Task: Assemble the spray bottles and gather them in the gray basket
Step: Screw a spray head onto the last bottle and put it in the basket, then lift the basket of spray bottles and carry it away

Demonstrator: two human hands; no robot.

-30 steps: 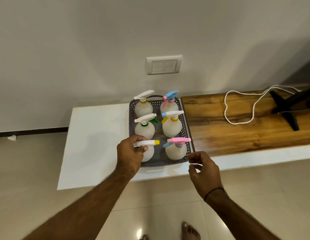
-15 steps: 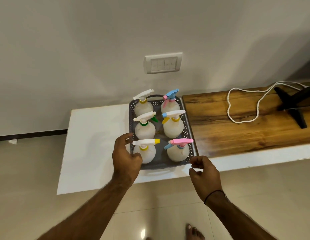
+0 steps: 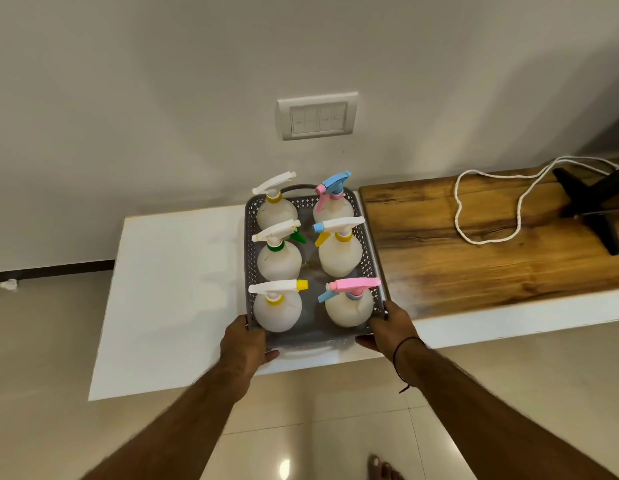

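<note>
Nearest, both hands clasp the near corners of the gray perforated plastic basket (image 3: 376, 268): the left hand (image 3: 247, 342) at its near left corner, the right hand (image 3: 392, 329) at its near right corner, likely to steady or shift it. The basket sits at the near edge of the white worktop (image 3: 176, 278). Inside stand six assembled white spray bottles (image 3: 279, 259) in two rows, upright, triggers fitted. Beyond lies the brown wooden board (image 3: 474, 258).
</note>
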